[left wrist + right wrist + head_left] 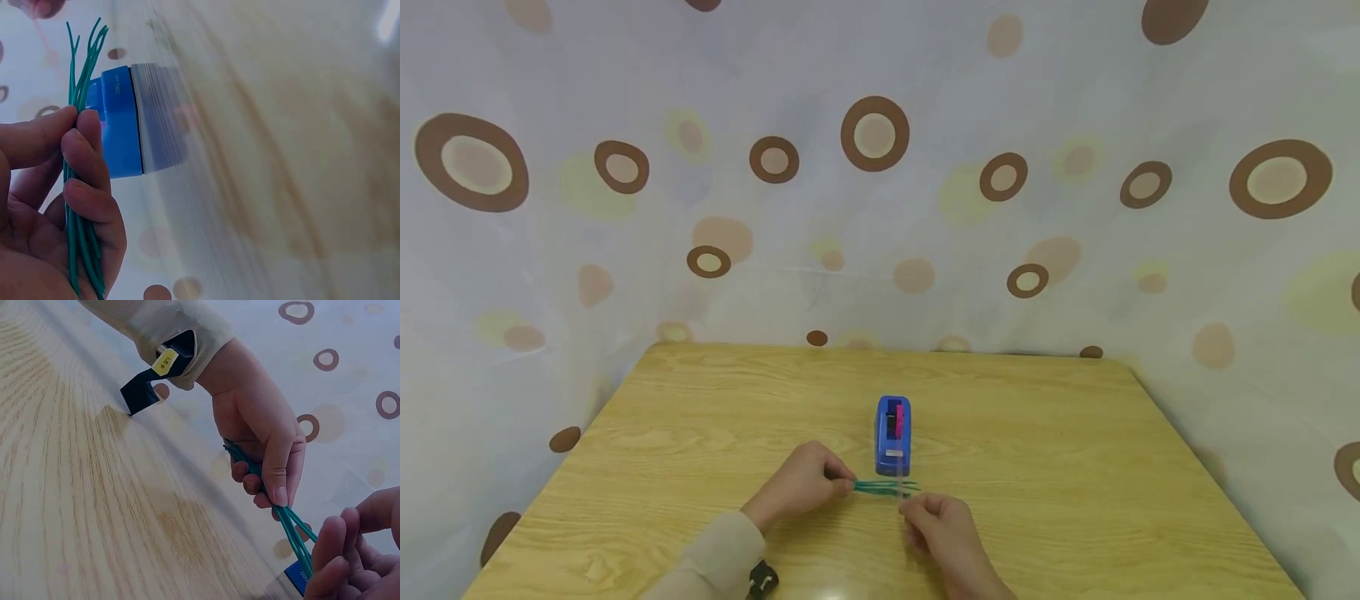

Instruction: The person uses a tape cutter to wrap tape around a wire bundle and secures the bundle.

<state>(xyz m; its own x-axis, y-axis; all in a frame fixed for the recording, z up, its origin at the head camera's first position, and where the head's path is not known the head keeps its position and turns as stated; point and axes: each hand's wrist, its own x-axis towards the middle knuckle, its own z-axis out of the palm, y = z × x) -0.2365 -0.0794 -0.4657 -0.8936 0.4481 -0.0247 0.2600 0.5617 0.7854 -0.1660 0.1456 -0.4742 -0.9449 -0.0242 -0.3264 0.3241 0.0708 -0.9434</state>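
Note:
My left hand (pixel 805 483) grips a bundle of thin green wires (pixel 876 488) near one end, and their free ends point right. In the left wrist view the wires (pixel 81 231) run along the palm and stick out past the thumb and forefinger. A blue tape dispenser (pixel 883 437) with a pink and black core stands just beyond the bundle. From its front a strip of clear tape (pixel 900 471) stretches toward me, crossing the wires near their free ends. My right hand (pixel 947 533) pinches the end of that strip between thumb and forefinger, close to the wires.
The wood-grain table (pixel 1045 450) lies under both hands. Behind it hangs a pale curtain (pixel 940 317) with brown and yellow spots. A black camera mount (pixel 144 394) is worn at the left wrist, below the sleeve cuff.

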